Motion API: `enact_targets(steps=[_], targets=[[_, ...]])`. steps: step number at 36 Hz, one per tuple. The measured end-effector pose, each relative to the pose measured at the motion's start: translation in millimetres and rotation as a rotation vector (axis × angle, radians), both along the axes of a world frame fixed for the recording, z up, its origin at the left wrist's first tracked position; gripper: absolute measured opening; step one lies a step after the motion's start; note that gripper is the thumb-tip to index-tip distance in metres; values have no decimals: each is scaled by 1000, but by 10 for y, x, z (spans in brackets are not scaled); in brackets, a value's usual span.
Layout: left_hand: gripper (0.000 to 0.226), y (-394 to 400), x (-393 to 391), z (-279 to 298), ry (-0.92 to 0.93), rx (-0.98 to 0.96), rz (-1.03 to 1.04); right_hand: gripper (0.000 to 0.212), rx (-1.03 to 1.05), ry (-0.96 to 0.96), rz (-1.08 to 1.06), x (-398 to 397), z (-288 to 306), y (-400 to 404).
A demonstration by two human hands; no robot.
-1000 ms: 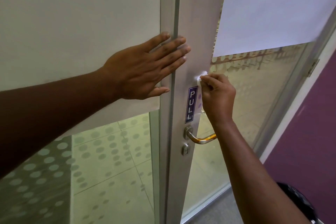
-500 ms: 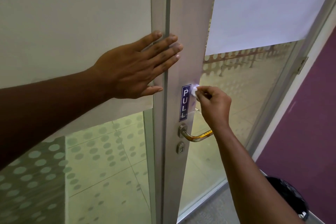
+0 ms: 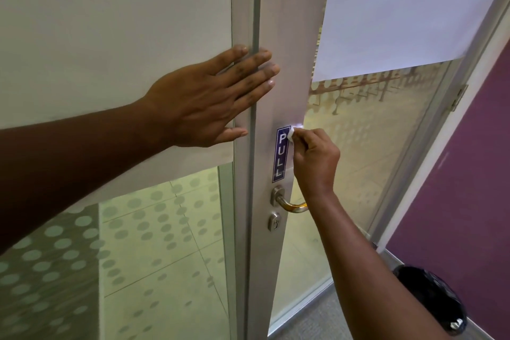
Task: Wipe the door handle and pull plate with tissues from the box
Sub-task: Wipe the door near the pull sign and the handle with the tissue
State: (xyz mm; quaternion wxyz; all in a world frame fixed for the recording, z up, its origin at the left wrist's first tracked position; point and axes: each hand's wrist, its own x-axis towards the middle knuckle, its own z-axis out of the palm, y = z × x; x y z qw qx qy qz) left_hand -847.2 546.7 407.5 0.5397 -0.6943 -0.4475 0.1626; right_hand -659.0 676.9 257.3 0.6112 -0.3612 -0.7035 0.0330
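A blue vertical PULL plate (image 3: 281,159) is stuck on the grey metal door stile, above a steel lever handle (image 3: 289,203) and a keyhole (image 3: 275,221). My right hand (image 3: 314,160) pinches a small wad of white tissue (image 3: 293,132) and presses it against the plate's top right corner. My left hand (image 3: 204,102) lies flat with fingers spread across the gap between the door frame and the stile, holding nothing. The tissue box is out of view.
The glass door (image 3: 358,152) stands slightly ajar, with frosted dots and a white sheet (image 3: 400,14) over its upper pane. A purple wall (image 3: 463,188) is at the right. A black-lined bin (image 3: 430,298) sits on the grey carpet at the lower right.
My right hand with the tissue has slid down from above the plate onto its top right corner. My left hand has stayed flat on the frame. The view shifted slightly.
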Motion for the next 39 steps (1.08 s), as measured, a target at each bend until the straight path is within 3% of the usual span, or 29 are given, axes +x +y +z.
enact_targets(steps=[5, 10, 13, 26, 35, 39], targets=[[86, -9, 1, 6, -14, 0, -7, 12, -166, 10, 42, 83, -117, -13], [86, -19, 12, 12, -32, -10, 20, 21, -584, 386, 201, 221, -127, 63], [85, -25, 16, 9, -31, -11, 21, 37, -681, 398, 249, 213, -181, 28], [86, -12, 8, 7, -26, -9, 2, 17, -499, 275, 24, -86, -341, -128], [86, -22, 14, 7, -3, -7, 31, 16, -248, 177, 6, -58, 41, -3], [86, -29, 20, 11, 1, -4, 32, 16, -258, 112, 27, 31, 180, 37]])
